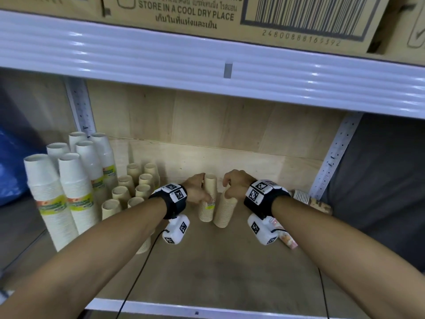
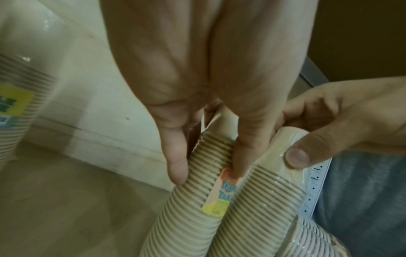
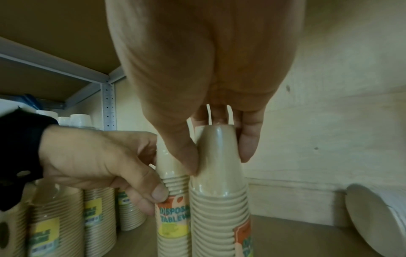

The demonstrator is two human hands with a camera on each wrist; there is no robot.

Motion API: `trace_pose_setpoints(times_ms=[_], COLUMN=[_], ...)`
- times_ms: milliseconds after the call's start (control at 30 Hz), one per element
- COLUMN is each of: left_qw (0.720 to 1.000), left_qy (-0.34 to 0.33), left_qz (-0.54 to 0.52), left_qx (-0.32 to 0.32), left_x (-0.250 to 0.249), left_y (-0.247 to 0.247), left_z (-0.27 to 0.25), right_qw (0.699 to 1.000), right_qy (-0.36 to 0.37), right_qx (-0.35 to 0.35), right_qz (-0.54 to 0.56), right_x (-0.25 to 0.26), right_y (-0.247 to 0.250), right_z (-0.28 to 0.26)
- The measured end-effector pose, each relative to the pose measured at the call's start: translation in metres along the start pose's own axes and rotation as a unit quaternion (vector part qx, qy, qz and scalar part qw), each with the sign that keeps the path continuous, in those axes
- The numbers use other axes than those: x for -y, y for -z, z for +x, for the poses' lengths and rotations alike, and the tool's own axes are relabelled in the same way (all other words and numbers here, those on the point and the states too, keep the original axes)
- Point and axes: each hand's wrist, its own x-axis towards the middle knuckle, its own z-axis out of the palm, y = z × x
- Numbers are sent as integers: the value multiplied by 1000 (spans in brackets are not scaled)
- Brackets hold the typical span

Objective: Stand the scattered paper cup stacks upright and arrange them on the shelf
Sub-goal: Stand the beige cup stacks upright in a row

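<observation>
Two tan cup stacks are held upright mid-shelf (image 1: 230, 261), right of the standing tan group (image 1: 133, 187). Left stack (image 1: 208, 203) is gripped by left hand (image 1: 195, 188), right stack (image 1: 226, 209) pinched near its top by right hand (image 1: 235, 184), probably to steady both. One stack (image 1: 308, 200) lies toppled further right.

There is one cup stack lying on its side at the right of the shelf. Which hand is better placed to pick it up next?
The right hand. The lying stack is just beyond the right wrist, while the left hand is farther away. Both hands grip upright stacks, so the right must let go first.
</observation>
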Motion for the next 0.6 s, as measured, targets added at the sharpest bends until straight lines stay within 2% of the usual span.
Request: trace_pose_setpoints(times_ms=[133, 433, 533, 600], left_qw=[999, 999, 1000, 999], left_qy=[14, 3, 1, -7], left_qz=[-2, 4, -23, -22], left_qx=[33, 35, 12, -27], left_x=[4, 7, 2, -3], left_y=[-4, -4, 1, 4], left_z=[-10, -21, -23, -22], right_qw=[1000, 1000, 1000, 1000], right_qy=[-2, -5, 1, 2], right_qx=[-5, -15, -14, -14], right_qz=[-9, 1, 12, 12], right_x=[11, 10, 10, 11], right_y=[-7, -19, -16, -13], right_z=[-3, -8, -9, -9])
